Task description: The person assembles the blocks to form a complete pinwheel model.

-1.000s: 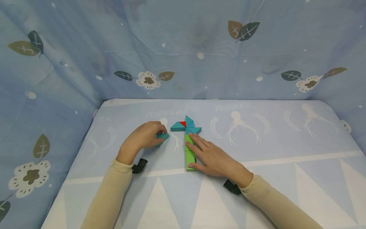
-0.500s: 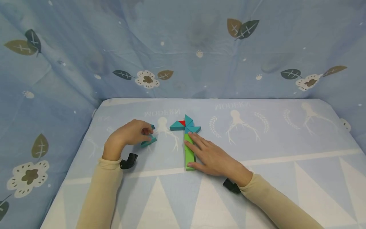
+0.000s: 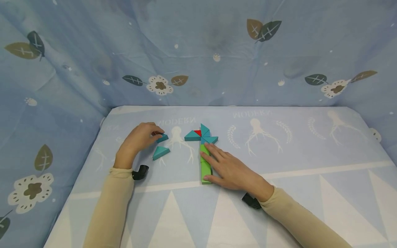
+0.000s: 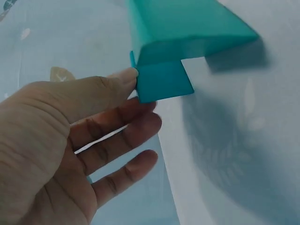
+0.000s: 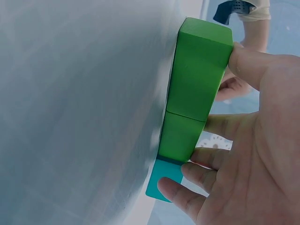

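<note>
My left hand (image 3: 139, 137) pinches a blue triangular block (image 3: 162, 138) between thumb and fingers, close to the tabletop. Just nearer to me lies a teal triangular block (image 3: 160, 152), which partly covers the held one in the left wrist view. A flat pinwheel shape of teal triangles (image 3: 205, 131) and one red triangle (image 3: 197, 133) sits mid-table. Below it runs a stem of green blocks (image 3: 206, 172). My right hand (image 3: 227, 169) rests along the stem's right side with fingers extended, thumb at the near end and fingertips by the teal piece (image 5: 164, 176).
A pale blue and white patterned cloth (image 3: 297, 199) covers the table. Blue fabric walls (image 3: 198, 51) with leaves and flowers rise behind and to both sides. Dark wrist devices (image 3: 140, 173) are strapped under both forearms.
My left hand has carried two blocks leftward from beside the pinwheel, released the teal triangle and moved slightly farther back with the blue one. The right hand stays in place.
</note>
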`<state>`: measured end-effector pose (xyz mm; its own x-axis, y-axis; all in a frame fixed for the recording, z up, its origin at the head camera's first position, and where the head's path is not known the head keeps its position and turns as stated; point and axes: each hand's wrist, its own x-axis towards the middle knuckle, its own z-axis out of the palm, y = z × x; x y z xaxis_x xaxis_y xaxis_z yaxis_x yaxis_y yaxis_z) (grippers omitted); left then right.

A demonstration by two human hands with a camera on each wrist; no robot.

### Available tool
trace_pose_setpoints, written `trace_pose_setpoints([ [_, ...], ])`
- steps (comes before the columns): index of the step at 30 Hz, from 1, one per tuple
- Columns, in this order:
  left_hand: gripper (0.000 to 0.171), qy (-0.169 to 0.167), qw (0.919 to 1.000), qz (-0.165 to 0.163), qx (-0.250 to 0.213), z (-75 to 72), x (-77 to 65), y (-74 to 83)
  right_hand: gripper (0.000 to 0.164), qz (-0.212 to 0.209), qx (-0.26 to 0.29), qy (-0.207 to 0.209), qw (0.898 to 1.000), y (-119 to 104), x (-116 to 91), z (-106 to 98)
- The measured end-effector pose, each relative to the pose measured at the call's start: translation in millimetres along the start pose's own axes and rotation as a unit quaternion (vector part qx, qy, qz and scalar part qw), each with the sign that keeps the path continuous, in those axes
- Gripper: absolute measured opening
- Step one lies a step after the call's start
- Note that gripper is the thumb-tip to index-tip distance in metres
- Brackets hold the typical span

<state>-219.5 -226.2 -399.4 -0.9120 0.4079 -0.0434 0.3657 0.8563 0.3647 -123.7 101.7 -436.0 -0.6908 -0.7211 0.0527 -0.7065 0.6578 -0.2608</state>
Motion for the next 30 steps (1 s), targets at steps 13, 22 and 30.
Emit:
trace_pose_setpoints([
  [13, 0.016, 0.007, 0.999, 0.024, -0.037, 12.4, 6.9, 18.2, 0.075, -0.001, -0.002, 0.003, 1.0, 0, 0, 0],
  [22, 0.018, -0.012, 0.998, 0.029, -0.054, 10.5, 5.5, 19.6, 0.074, 0.0, -0.002, 0.0, 1.0, 1, 0, 2],
  [30, 0.023, -0.053, 0.9943, 0.023, -0.09, 5.2, 2.5, 21.6, 0.075, 0.001, 0.0, -0.003, 1.0, 0, -1, 0],
])
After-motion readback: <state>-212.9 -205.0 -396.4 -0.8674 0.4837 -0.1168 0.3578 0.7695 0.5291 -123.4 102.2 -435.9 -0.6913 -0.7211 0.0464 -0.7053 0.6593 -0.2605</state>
